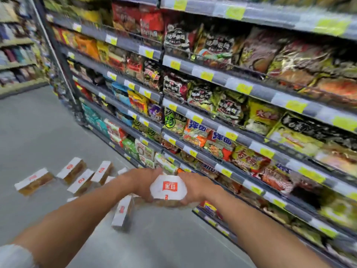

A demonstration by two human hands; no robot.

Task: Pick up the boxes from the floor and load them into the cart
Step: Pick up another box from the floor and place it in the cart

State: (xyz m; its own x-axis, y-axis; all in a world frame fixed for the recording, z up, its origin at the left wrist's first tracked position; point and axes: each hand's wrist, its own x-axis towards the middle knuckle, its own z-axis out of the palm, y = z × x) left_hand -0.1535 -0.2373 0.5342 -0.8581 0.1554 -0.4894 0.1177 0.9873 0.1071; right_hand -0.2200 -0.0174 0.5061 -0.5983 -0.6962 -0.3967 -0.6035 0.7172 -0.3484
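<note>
1. Open grey floor [34,128] spreads left; stocked shelves [222,80] edge the right.
2. Left hand [144,182] and right hand [194,187] clasp one white, red-logoed box [168,188] between them, raised off the floor.
3. Similar boxes [72,169] lie scattered on the floor behind.

Glossy plastic packets [195,132], smooth grey floor [38,128]

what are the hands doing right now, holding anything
Left hand: grips the white box on its left side.
Right hand: grips the same box on its right side.
</note>
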